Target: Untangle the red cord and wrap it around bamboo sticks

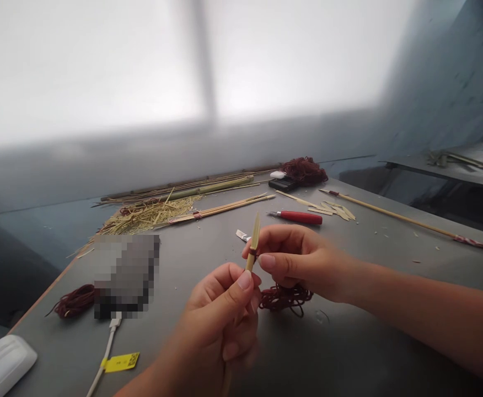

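My left hand (pixel 225 311) is closed around a thin bamboo stick, thumb pressed against its upper part. A pale pointed bamboo tip (pixel 256 234) stands upright at the stick's end, with a few turns of dark red cord (pixel 252 252) wound below it. At these turns my right hand (pixel 295 259) pinches the cord between thumb and index finger. A loose bundle of dark red cord (pixel 285 299) lies under my right hand. Just behind the hands is a small light-coloured blade or brush (pixel 242 235), partly hidden. A red-handled craft knife (pixel 299 217) lies beyond my right hand.
Bamboo shavings (pixel 142 215) and long stalks (pixel 208 187) lie at the back left. Cut bamboo slips (pixel 336 209) and a long bound stick (pixel 390 214) are at the right. A pixelated dark device (pixel 128 275) with a white cable (pixel 106 353) lies left, near a white object (pixel 5 364).
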`<action>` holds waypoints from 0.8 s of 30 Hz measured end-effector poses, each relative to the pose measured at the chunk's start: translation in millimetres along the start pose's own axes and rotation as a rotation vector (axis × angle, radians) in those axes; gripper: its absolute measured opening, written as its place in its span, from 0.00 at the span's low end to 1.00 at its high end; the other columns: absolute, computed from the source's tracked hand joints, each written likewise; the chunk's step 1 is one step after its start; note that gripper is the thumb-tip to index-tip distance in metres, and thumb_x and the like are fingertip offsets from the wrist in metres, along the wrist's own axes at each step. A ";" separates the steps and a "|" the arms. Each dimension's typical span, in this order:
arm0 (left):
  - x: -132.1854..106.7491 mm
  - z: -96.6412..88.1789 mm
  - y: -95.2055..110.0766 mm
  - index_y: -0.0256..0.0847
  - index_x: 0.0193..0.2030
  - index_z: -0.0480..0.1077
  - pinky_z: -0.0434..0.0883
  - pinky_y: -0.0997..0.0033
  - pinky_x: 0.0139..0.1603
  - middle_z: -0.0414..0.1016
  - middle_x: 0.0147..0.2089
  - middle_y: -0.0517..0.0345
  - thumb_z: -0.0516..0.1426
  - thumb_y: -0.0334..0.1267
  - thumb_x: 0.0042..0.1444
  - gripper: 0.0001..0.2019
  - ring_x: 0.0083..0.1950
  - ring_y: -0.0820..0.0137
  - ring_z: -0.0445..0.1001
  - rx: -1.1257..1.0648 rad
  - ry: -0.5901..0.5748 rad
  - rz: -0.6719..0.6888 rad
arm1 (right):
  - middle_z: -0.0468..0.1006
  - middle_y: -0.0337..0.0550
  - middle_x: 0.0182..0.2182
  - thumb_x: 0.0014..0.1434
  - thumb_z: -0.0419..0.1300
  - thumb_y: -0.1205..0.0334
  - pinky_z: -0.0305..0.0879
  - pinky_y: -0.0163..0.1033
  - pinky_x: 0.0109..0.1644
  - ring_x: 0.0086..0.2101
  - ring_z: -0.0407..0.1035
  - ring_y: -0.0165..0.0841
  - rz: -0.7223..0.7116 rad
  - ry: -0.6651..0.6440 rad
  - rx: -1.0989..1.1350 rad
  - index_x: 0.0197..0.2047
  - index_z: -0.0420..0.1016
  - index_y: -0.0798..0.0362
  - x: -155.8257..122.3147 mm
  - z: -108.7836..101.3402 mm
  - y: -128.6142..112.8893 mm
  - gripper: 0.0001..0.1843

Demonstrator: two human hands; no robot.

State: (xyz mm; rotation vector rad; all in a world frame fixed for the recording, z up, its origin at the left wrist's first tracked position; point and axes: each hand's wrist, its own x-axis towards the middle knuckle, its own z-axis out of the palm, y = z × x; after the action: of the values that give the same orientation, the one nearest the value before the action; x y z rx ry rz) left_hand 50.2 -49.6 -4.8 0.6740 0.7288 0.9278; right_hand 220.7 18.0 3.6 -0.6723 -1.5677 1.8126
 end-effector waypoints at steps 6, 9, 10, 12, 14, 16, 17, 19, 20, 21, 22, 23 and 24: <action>0.0 -0.9 -1.9 0.41 0.26 0.63 0.46 0.82 0.15 0.56 0.14 0.75 0.69 0.50 0.47 0.21 0.13 0.86 0.42 0.002 -0.023 0.010 | 0.60 0.32 0.20 0.42 0.60 0.68 0.40 0.33 0.23 0.21 0.48 0.23 0.007 -0.035 0.150 0.37 0.79 0.56 -0.2 0.7 -3.7 0.16; 0.1 -2.0 -2.2 0.41 0.27 0.63 0.46 0.82 0.15 0.58 0.15 0.74 0.69 0.50 0.47 0.21 0.13 0.86 0.42 -0.008 -0.032 0.014 | 0.60 0.32 0.20 0.40 0.59 0.68 0.39 0.33 0.23 0.22 0.48 0.24 -0.005 -0.052 0.154 0.38 0.79 0.56 0.0 0.3 -3.7 0.18; 0.0 -2.0 -2.1 0.41 0.27 0.63 0.46 0.83 0.15 0.57 0.15 0.74 0.69 0.50 0.47 0.21 0.13 0.86 0.42 -0.011 -0.037 0.013 | 0.61 0.33 0.20 0.41 0.59 0.68 0.39 0.33 0.23 0.22 0.48 0.24 -0.008 -0.057 0.149 0.38 0.79 0.56 0.0 -0.2 -3.3 0.18; -0.2 -1.7 -1.6 0.41 0.26 0.63 0.46 0.83 0.15 0.56 0.14 0.75 0.69 0.50 0.47 0.21 0.13 0.86 0.42 -0.012 -0.042 0.014 | 0.62 0.33 0.20 0.41 0.59 0.68 0.39 0.33 0.23 0.22 0.48 0.24 -0.014 -0.071 0.145 0.39 0.78 0.56 -0.2 -1.4 -2.3 0.19; -0.5 -1.0 -0.9 0.41 0.26 0.63 0.46 0.83 0.15 0.57 0.15 0.75 0.69 0.50 0.48 0.21 0.13 0.86 0.42 -0.013 -0.040 0.017 | 0.62 0.33 0.20 0.41 0.58 0.68 0.39 0.34 0.23 0.22 0.48 0.24 -0.024 -0.090 0.141 0.40 0.78 0.56 -0.4 -2.6 -1.4 0.20; -0.7 -0.7 -0.6 0.41 0.26 0.63 0.46 0.83 0.15 0.59 0.16 0.74 0.69 0.49 0.47 0.21 0.13 0.87 0.42 -0.018 -0.034 0.021 | 0.62 0.33 0.20 0.41 0.58 0.68 0.39 0.34 0.23 0.22 0.47 0.24 -0.032 -0.104 0.133 0.41 0.77 0.56 -0.5 -3.3 -0.8 0.20; -0.7 -0.8 -0.6 0.40 0.26 0.63 0.47 0.83 0.15 0.59 0.16 0.74 0.69 0.49 0.47 0.21 0.13 0.87 0.43 -0.019 -0.037 0.023 | 0.62 0.33 0.21 0.41 0.58 0.68 0.38 0.34 0.23 0.22 0.47 0.24 -0.035 -0.109 0.130 0.41 0.77 0.56 -0.4 -3.5 -0.6 0.20; -0.7 -1.4 -1.1 0.40 0.26 0.63 0.47 0.83 0.15 0.59 0.16 0.74 0.69 0.49 0.48 0.21 0.13 0.87 0.43 -0.019 -0.040 0.022 | 0.62 0.33 0.21 0.42 0.59 0.68 0.38 0.34 0.23 0.22 0.47 0.24 -0.040 -0.114 0.128 0.42 0.76 0.56 -0.2 -3.8 -0.4 0.20; -0.7 -1.8 -1.5 0.40 0.26 0.63 0.47 0.83 0.15 0.59 0.16 0.74 0.69 0.49 0.48 0.21 0.13 0.87 0.43 -0.018 -0.041 0.022 | 0.63 0.33 0.21 0.42 0.59 0.68 0.38 0.34 0.23 0.22 0.47 0.24 -0.040 -0.116 0.130 0.42 0.76 0.56 -0.1 -3.8 -0.3 0.20; -0.7 -2.2 -1.9 0.40 0.26 0.64 0.47 0.83 0.15 0.59 0.16 0.74 0.69 0.50 0.48 0.21 0.13 0.87 0.43 -0.017 -0.039 0.021 | 0.63 0.33 0.21 0.43 0.59 0.68 0.38 0.34 0.23 0.22 0.47 0.24 -0.041 -0.119 0.131 0.42 0.76 0.56 0.0 -3.8 -0.2 0.20; -0.7 -2.5 -2.4 0.40 0.26 0.64 0.47 0.83 0.15 0.59 0.16 0.74 0.69 0.50 0.48 0.21 0.13 0.87 0.43 -0.014 -0.040 0.022 | 0.63 0.33 0.21 0.43 0.59 0.68 0.38 0.34 0.23 0.22 0.47 0.24 -0.041 -0.120 0.133 0.42 0.76 0.56 0.1 -3.8 -0.1 0.20; -0.7 -2.6 -2.8 0.40 0.26 0.64 0.47 0.83 0.15 0.59 0.17 0.74 0.69 0.50 0.48 0.21 0.13 0.87 0.43 -0.014 -0.040 0.021 | 0.63 0.33 0.21 0.43 0.59 0.68 0.38 0.34 0.23 0.22 0.47 0.24 -0.041 -0.120 0.135 0.42 0.76 0.56 0.1 -3.7 -0.1 0.20; -0.8 -2.6 -3.0 0.40 0.26 0.63 0.47 0.83 0.15 0.59 0.17 0.74 0.69 0.50 0.47 0.21 0.13 0.87 0.43 -0.013 -0.040 0.020 | 0.62 0.33 0.22 0.43 0.59 0.68 0.38 0.34 0.23 0.22 0.47 0.24 -0.040 -0.118 0.136 0.42 0.76 0.56 0.1 -3.6 -0.2 0.20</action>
State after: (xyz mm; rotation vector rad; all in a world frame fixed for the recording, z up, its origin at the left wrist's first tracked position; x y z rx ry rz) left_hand 49.1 -51.1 -8.4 0.6879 0.6815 0.9341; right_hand 223.3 20.5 3.2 -0.4754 -1.5052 1.9392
